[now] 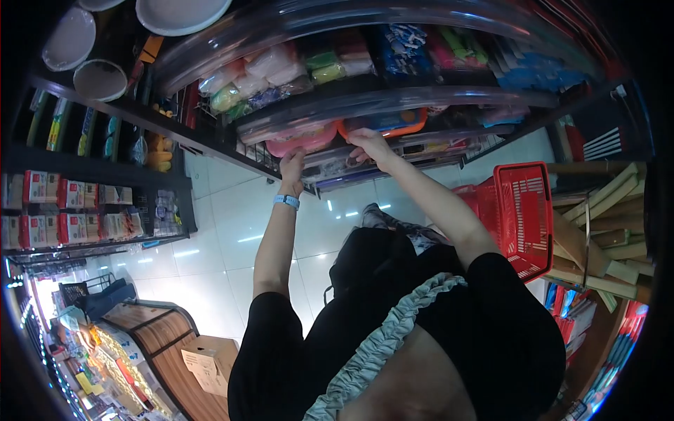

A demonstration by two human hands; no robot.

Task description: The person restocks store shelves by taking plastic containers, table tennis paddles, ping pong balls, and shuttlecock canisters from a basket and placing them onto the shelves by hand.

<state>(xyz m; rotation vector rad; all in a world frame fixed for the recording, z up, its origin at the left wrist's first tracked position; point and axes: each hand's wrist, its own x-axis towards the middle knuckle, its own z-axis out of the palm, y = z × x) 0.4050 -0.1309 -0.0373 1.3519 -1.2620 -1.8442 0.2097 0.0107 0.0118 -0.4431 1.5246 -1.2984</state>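
Pink tray [298,142] is at your left fingers [298,155], orange-rimmed tray [400,126] at your right fingers [359,134]; whether either clamps is unclear.

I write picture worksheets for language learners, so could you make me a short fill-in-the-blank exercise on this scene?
The tray by the left hand is coloured ____.
The container by the right hand has a rim coloured ____.
The shopping basket is ____.
The watch is on the ____ wrist.

pink; orange; red; left
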